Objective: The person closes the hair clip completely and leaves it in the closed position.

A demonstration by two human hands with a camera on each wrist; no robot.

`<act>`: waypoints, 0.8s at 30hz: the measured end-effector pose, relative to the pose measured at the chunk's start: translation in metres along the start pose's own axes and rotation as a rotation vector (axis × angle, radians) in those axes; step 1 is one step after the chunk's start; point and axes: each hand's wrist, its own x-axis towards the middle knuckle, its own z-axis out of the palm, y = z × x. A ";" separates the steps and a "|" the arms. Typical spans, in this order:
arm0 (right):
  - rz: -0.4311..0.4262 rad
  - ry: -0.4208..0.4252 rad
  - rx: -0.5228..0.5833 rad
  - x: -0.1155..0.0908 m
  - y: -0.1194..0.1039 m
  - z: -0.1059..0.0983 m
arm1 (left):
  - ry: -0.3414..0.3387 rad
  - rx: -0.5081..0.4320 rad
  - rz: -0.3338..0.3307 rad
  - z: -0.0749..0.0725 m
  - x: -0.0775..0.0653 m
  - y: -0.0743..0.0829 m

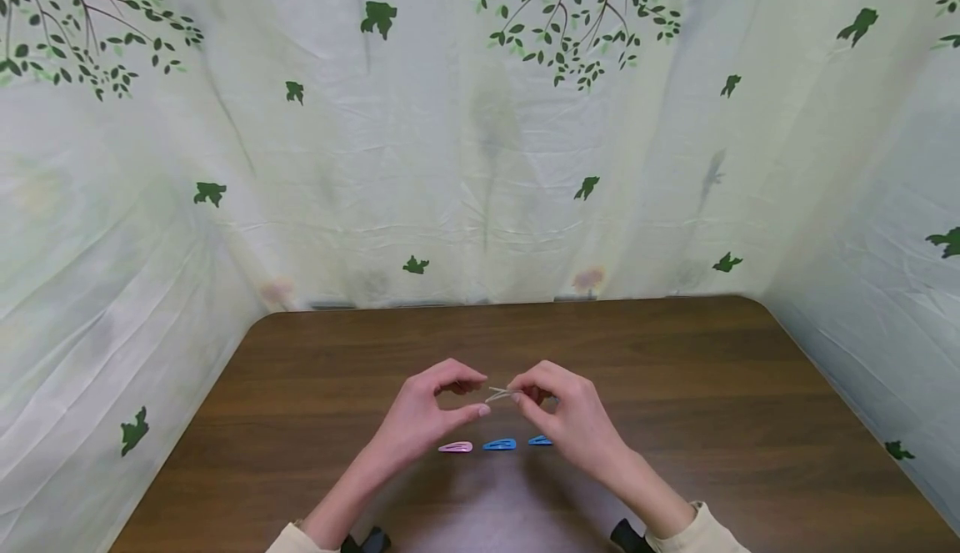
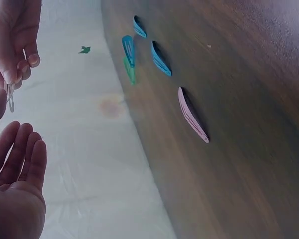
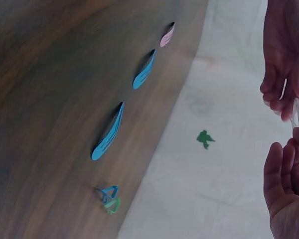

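Note:
A pale snap hair clip (image 1: 498,394) with its two prongs spread hangs between the hands above the table. Thumb and fingertips of the right hand (image 1: 573,411) pinch its right end. The left hand (image 1: 423,415) keeps thumb and fingers apart around the free end, the thumb close to it; whether they touch is unclear. Below lie a pink hair clip (image 1: 455,447), a blue hair clip (image 1: 499,444) and a second blue hair clip (image 1: 539,440), partly covered by the right hand.
Both wrist views show another blue clip (image 3: 109,191) against a green clip (image 3: 112,205); the head view hides them. A brown wooden table (image 1: 337,353) carries the clips. Behind and beside it hangs a white leaf-print cloth (image 1: 480,161).

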 end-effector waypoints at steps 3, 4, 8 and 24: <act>-0.014 0.001 0.019 -0.001 -0.005 -0.001 | -0.001 -0.017 0.014 0.000 -0.003 0.005; -0.020 0.002 0.028 -0.002 -0.006 -0.002 | 0.000 -0.025 0.022 0.000 -0.004 0.006; -0.026 0.004 0.048 -0.004 -0.011 -0.003 | 0.010 -0.065 0.047 0.002 -0.007 0.012; -0.079 0.045 0.079 -0.010 -0.022 -0.003 | 0.008 -0.221 -0.006 0.001 -0.016 0.048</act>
